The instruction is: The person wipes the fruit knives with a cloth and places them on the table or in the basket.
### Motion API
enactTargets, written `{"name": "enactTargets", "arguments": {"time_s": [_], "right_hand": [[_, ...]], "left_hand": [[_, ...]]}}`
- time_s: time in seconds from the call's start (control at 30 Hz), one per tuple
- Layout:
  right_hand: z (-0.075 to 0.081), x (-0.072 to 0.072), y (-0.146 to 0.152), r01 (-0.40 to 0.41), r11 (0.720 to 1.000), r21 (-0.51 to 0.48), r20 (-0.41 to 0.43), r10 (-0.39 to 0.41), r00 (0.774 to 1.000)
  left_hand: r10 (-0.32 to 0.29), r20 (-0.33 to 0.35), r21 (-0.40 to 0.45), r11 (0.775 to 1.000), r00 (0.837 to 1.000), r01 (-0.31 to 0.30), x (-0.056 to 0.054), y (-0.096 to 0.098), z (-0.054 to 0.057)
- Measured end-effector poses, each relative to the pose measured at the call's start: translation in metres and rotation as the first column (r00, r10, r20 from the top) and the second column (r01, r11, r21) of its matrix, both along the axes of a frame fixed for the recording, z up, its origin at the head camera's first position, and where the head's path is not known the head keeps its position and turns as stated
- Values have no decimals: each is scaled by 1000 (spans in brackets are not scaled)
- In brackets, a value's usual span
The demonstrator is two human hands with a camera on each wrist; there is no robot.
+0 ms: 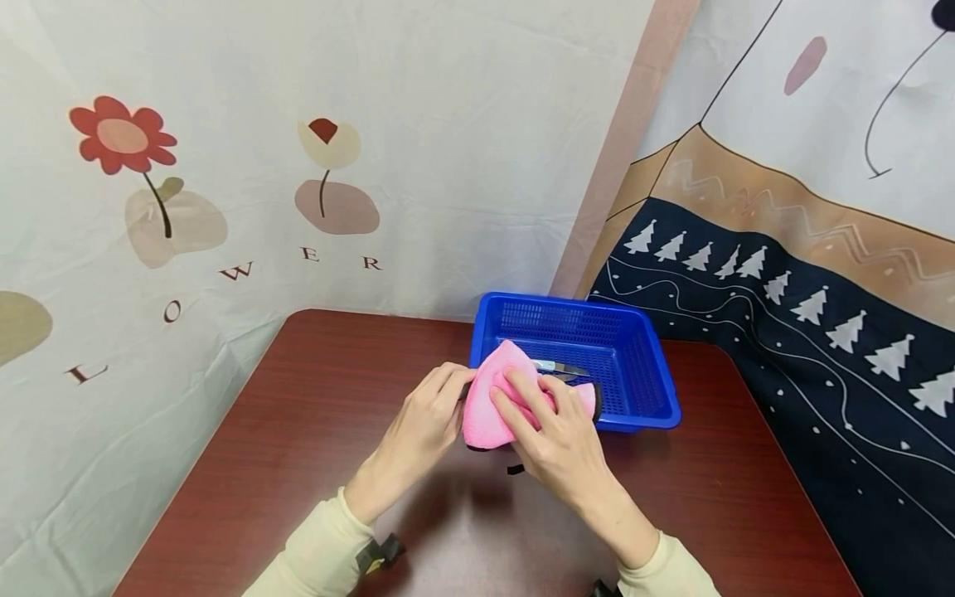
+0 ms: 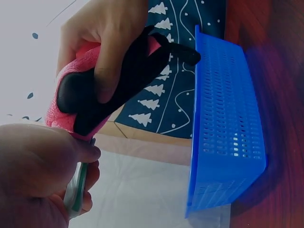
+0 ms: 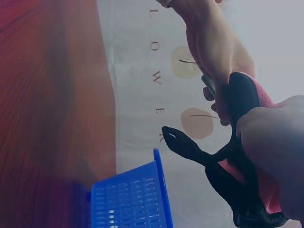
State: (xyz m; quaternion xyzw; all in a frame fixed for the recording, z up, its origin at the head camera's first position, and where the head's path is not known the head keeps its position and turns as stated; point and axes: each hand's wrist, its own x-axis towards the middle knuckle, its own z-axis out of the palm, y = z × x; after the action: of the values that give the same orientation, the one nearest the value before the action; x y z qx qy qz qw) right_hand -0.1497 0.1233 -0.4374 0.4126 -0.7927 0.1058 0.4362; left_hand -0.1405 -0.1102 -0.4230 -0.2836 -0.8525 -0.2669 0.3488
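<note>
My left hand grips a green-and-clear handle, its fingers curled round it. The far end of that tool is hidden in a pink cloth, so I cannot tell its kind. My right hand holds the cloth folded round it, thumb against the black side and fingers on the pink face. Black edging and a black hanging loop show on the cloth. Both hands are raised over the table, in front of the blue basket's near left corner.
The blue plastic basket stands at the back of the reddish-brown table. Inside it lies a tool with a pale handle and metal blade. Printed cloths hang behind and to the right of the table.
</note>
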Motion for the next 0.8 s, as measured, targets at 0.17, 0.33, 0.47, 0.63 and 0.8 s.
{"name": "enactTargets", "arguments": {"time_s": [0.17, 0.33, 0.47, 0.63, 0.8], "right_hand": [[2, 1, 0, 13, 1000, 19, 22, -14, 1000], [2, -1, 3, 26, 999, 19, 19, -26, 999], [1, -4, 7, 36, 999, 5, 17, -36, 999], [2, -6, 14, 51, 999, 2, 38, -51, 998], [5, -7, 23, 78, 997, 6, 90, -78, 993]], "left_hand": [[-5, 1, -4, 1000, 1000, 5, 1, -1, 0], [-17, 16, -9, 1000, 1000, 17, 1, -2, 0], [-18, 24, -3, 1000, 1000, 18, 2, -2, 0], [-13, 19, 7, 1000, 1000, 13, 2, -2, -1], [-9, 12, 14, 1000, 1000, 9, 2, -3, -1]]}}
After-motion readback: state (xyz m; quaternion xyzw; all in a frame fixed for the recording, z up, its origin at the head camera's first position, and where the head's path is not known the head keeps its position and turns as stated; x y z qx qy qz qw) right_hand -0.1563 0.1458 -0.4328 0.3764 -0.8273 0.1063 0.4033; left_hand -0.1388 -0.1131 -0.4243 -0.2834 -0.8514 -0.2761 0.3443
